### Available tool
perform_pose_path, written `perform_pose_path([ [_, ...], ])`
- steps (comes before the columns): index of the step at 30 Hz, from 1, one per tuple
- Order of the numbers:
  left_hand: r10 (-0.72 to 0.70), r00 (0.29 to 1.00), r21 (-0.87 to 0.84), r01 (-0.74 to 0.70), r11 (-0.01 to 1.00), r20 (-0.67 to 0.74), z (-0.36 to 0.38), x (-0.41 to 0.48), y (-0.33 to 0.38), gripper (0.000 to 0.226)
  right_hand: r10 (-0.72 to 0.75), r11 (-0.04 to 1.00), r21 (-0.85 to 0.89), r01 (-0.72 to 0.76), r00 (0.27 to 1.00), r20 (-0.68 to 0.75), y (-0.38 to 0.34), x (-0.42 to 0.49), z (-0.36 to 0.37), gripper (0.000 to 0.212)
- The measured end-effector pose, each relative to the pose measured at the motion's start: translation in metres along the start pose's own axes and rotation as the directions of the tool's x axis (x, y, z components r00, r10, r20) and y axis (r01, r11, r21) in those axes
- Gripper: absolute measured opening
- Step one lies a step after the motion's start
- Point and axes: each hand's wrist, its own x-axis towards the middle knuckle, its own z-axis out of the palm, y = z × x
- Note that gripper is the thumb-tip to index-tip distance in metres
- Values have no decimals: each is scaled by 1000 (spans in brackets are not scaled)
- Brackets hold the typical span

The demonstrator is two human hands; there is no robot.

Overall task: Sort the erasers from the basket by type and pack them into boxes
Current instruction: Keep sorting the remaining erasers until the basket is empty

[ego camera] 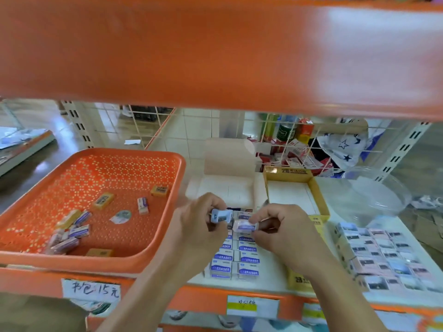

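An orange perforated basket (158,245) sits on the shelf at the left and holds several loose erasers (79,230), some yellow-sleeved, some blue-sleeved. My left hand (199,219) grips a blue-and-white eraser (221,215). My right hand (285,228) pinches a white eraser with a blue sleeve (245,226). Both hands hover over a box of blue ERASER-labelled erasers (236,259) packed in rows. A yellow box (318,200) stands behind my right hand, its white inside showing. At the right lies a tray of pink and blue picture erasers (383,255).
The orange underside of an upper shelf (215,56) fills the top of the view. A white open box (227,185) stands behind my hands. A clear plastic tub (381,195) lies at the right. A wire grid (287,140) backs the shelf. Price labels (91,289) line the front edge.
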Motion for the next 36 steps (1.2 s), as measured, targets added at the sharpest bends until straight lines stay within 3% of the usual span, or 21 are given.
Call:
perform_pose_path([
  [7,-40,988,11,42,999,-147,1,-8,-10,23,-99,994,-42,101,994,43,-9,4,12,24],
  [11,-37,992,6,38,999,-123,4,-10,-16,12,-167,976,-135,173,985,49,-13,9,23,16],
  [15,-15,994,66,22,998,-112,9,-10,-20,11,-247,910,-320,264,965,93,-16,15,30,24],
  [20,-101,990,2,102,995,-103,14,-11,-23,17,-250,864,-424,271,962,107,-14,20,33,23],
  [28,-91,983,-46,84,995,-159,16,-11,-21,19,-234,868,-429,250,968,89,-11,23,36,17],
  [36,-39,999,-161,32,986,-37,21,-2,3,27,-207,954,-232,189,977,-56,1,8,1,28],
])
